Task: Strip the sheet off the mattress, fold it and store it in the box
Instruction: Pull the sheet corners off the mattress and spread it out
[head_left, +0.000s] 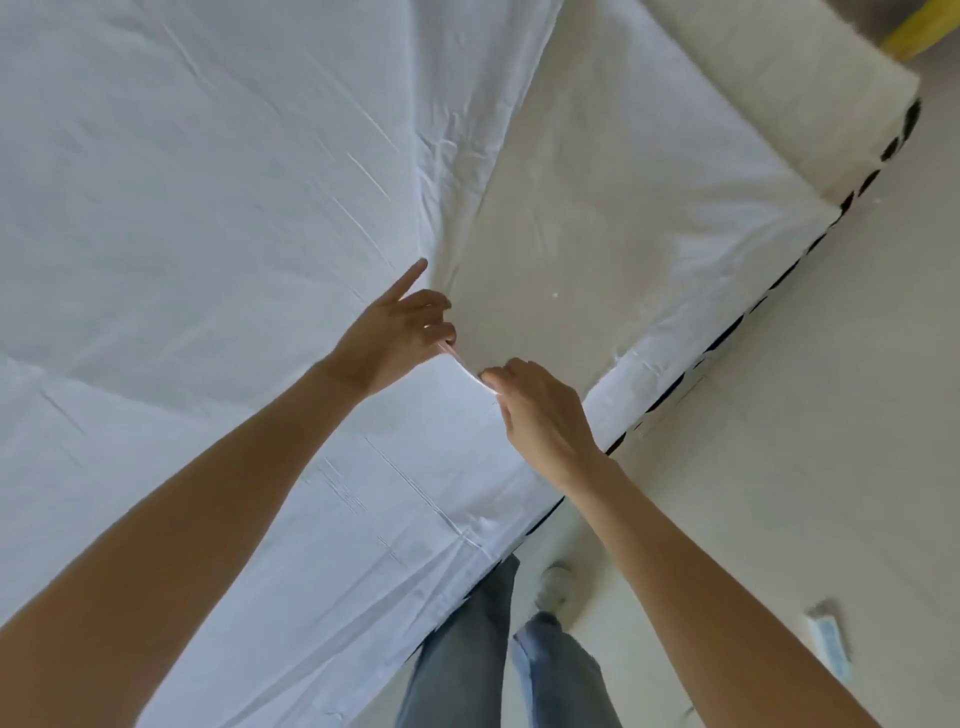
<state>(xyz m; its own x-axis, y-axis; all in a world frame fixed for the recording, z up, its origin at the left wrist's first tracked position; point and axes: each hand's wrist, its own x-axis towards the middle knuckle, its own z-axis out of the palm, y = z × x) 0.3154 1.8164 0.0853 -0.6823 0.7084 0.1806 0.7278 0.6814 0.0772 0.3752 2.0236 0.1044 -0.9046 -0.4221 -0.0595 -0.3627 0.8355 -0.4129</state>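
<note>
The left hand (397, 332) and the right hand (535, 410) met at the edge of the white sheet (208, 208), close together over the top of the mattress (597, 234). The left hand pinched the hem between thumb and bent fingers, its index finger pointing free up the cloth. The right hand closed thumb and fingertips on the same edge just beside it. The sheet was already peeled back on the person's right, where the bare cream mattress showed up to a raised cream block (810, 93) at the far end. To the left the sheet lay across the bed, creased toward the grip, and along the near side it hung over the mattress edge by the person's jeans (467, 649). No box was in view.

The step in hand appeared to be stripping, well short of folding. To do it well, the hands would probably need to spread apart along the hem, so the pull ran over a wide front, not bunched into one point. Lifting the edge up and across the covered part, instead of dragging it flat, should keep the cloth from catching. The near overhang would likely have to be freed too. A small packet (828, 642) lay on the pale floor (831, 415) near the feet, something to step around.
</note>
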